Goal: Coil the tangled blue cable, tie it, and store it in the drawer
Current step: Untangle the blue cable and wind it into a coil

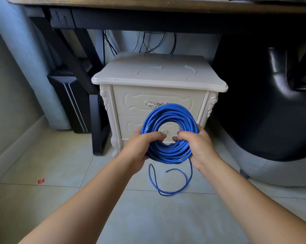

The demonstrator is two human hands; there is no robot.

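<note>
Over a tiled floor (60,173), before a nightstand (157,76) with both drawers (157,99) shut, the left hand (141,144) and right hand (198,145) grip the blue cable (168,112) from either side of its coil, a loose tail (168,191) dangling, seemingly untied, so tying and storing remain.

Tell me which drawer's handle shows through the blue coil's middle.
The lower drawer: its silver handle shows inside the blue cable coil; the upper drawer's handle sits above its top edge.
</note>
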